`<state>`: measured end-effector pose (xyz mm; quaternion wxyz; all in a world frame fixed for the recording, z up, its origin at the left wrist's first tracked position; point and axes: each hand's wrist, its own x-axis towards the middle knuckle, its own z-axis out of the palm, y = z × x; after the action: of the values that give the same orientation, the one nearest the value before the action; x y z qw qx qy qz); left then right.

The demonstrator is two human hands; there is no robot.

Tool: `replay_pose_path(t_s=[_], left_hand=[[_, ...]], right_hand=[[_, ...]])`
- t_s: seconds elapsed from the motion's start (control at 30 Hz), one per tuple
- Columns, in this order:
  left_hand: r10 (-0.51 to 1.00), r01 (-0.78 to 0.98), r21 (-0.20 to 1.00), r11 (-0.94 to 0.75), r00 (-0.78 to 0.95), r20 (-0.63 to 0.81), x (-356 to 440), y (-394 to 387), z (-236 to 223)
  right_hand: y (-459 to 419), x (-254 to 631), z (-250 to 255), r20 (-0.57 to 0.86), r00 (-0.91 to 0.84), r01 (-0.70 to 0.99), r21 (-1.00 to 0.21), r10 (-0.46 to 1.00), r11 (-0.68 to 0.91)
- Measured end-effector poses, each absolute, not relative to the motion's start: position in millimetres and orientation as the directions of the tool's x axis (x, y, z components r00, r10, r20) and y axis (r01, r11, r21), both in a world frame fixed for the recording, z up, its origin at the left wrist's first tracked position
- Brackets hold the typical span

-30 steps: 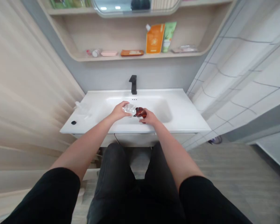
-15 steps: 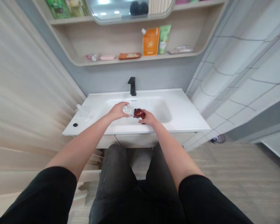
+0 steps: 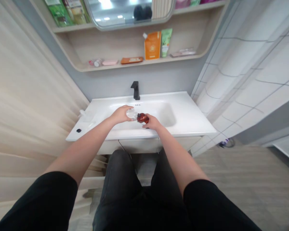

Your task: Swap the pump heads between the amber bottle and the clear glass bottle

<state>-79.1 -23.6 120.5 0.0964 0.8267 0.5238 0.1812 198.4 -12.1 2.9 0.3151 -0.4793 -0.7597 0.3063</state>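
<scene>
My left hand [image 3: 120, 114] is closed around a clear, transparent bottle [image 3: 131, 114] over the white sink basin [image 3: 167, 112]. Just to its right, my right hand [image 3: 152, 122] grips a reddish-brown bottle [image 3: 142, 117], which is tipped towards the clear one. The two bottles' necks meet or nearly meet; whether they touch I cannot tell. My fingers hide part of each bottle.
A black faucet [image 3: 135, 90] rises behind the basin. On the counter's left lie a small black cap [image 3: 79, 130] and a translucent white item [image 3: 85, 115]. Above, a wall shelf [image 3: 173, 59] holds an orange pouch [image 3: 153, 46], a green tube [image 3: 166, 42] and other small items.
The camera view has shifted slightly. Both hands keep their grip, and the brown bottle sits slightly closer to the clear one.
</scene>
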Motion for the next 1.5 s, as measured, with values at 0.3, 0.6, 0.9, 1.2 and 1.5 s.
replay_pose_path(t_s=[0.3, 0.6, 0.9, 1.2, 1.5], left_hand=[[0.879, 0.849, 0.232, -0.475, 0.447, 0.165, -78.7, -24.3, 132.5], [0.871, 0.857, 0.159, -0.491, 0.476, 0.123, -75.6, -20.7, 140.7], [0.876, 0.861, 0.161, -0.482, 0.467, 0.123, -74.7, -21.7, 143.4], [0.867, 0.856, 0.141, -0.497, 0.484, 0.118, -73.7, -18.2, 144.6], [0.865, 0.857, 0.127, -0.5, 0.489, 0.111, -71.7, -18.7, 147.2]], right_hand=[[-13.0, 198.4, 3.4, 0.192, -0.346, 0.538, -0.761, 0.918, 0.363], [-14.5, 198.6, 7.2, 0.156, -0.338, 0.578, -0.744, 0.928, 0.335], [-14.5, 198.2, 8.2, 0.153, -0.342, 0.578, -0.744, 0.927, 0.336], [-12.8, 197.9, 5.4, 0.149, -0.337, 0.57, -0.753, 0.93, 0.328], [-13.5, 198.1, 6.2, 0.148, -0.334, 0.572, -0.753, 0.931, 0.325]])
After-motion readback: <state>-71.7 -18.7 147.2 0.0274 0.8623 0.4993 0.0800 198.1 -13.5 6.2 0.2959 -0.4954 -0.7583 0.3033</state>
